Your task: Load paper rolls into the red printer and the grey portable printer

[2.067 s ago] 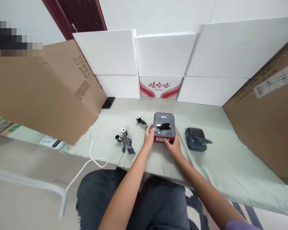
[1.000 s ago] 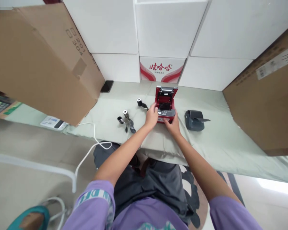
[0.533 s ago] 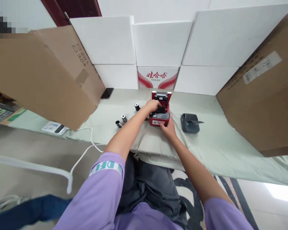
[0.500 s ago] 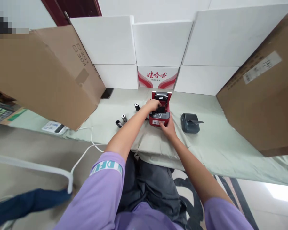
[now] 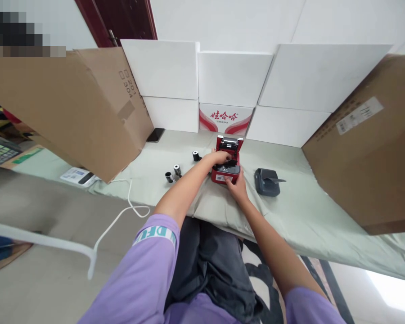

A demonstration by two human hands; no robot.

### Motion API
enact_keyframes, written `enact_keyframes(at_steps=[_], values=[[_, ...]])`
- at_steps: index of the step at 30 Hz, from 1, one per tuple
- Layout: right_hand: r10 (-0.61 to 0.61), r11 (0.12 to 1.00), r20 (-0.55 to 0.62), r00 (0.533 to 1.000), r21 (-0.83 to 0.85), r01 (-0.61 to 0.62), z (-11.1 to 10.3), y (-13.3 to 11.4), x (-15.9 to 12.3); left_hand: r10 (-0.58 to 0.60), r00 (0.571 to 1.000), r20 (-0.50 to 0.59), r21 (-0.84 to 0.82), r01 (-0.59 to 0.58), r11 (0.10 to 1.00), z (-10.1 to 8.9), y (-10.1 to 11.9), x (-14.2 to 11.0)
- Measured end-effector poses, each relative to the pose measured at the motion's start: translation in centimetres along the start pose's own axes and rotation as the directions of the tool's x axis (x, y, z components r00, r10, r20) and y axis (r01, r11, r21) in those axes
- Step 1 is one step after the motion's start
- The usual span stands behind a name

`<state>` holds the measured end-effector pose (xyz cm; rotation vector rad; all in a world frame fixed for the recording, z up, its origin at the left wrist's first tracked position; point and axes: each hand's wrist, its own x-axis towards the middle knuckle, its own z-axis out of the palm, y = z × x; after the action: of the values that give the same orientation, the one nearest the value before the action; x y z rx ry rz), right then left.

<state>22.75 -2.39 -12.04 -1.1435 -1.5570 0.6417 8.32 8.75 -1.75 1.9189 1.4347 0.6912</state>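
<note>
A small red receipt printer [image 5: 222,177] stands on the cloth-covered table with its lid raised at the back. My right hand [image 5: 238,185] grips its front right corner, thumb on the front face. From the left, my left hand [image 5: 220,157] reaches over into the opened printer, its fingers bent down inside. Whatever these fingers pinch is hidden. A black piece [image 5: 230,163] lies in the opening beside them. Left of the printer, a dark roll [image 5: 196,156] with a white end stands near my left forearm, with two more small rolls [image 5: 177,170] closer to me.
To the right sits a dark grey device [image 5: 267,182] with a flap sticking out. Cardboard boxes [image 5: 87,108] [image 5: 384,148] flank the table, and white boxes [image 5: 229,76] line the back. A phone [image 5: 155,135] and a white cable [image 5: 130,198] lie at left.
The view has tilted up slightly, so the table sits lower in it. Both hands stay on the printer, the left still inside. A person's leg at lower left has moved further left.
</note>
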Motion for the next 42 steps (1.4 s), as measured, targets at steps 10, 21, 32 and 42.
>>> enact_keyframes(at_steps=[10,21,32,42], values=[[-0.053,0.999,0.009,0.999,-0.002,0.053,0.1,0.3,0.0,0.116,0.992,0.052,0.001,-0.116,0.993,-4.1,1.9,-2.5],[-0.043,0.999,-0.011,0.999,0.01,0.043,0.3,0.6,-0.1,0.177,0.973,-0.148,0.278,-0.131,0.952,-11.1,-5.1,-14.3],[-0.035,0.999,-0.006,0.999,-0.005,0.035,0.2,0.4,-0.1,-0.016,1.0,-0.024,0.545,0.027,0.838,-10.5,-10.2,-11.9],[-0.035,0.999,-0.008,0.999,0.0,0.035,0.2,0.0,-0.2,-0.016,0.992,-0.125,0.565,0.084,0.821,-12.7,-11.2,-11.9]])
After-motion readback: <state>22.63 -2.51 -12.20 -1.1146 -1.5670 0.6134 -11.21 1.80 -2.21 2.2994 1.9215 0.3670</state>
